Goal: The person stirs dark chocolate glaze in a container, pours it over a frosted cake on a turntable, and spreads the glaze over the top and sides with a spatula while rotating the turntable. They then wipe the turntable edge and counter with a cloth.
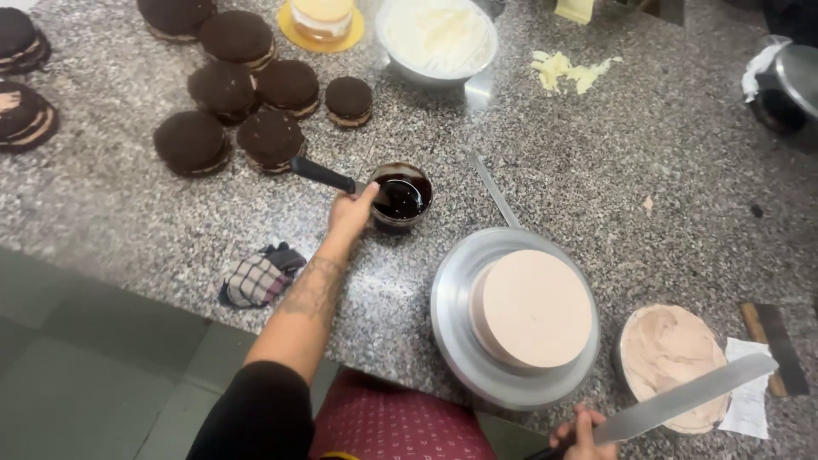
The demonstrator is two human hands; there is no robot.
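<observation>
left hand (351,210) grip closed on saucepan (400,198) of dark syrup; right hand (581,433) grips palette knife (682,397) over bowl (670,366) of pinkish cream.

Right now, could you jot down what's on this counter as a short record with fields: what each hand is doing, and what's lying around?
Left hand: left hand touches the rim of a small saucepan of dark glossy liquid, black handle pointing left.
Right hand: right hand grips a long metal spatula.
Centre: smooth pale frosted cake on a metal turntable.
Right: bowl of beige frosting, under the spatula blade.
Back: dark round layered cakes, bowl of white cream.
Counter: speckled granite, checked cloth.
</observation>
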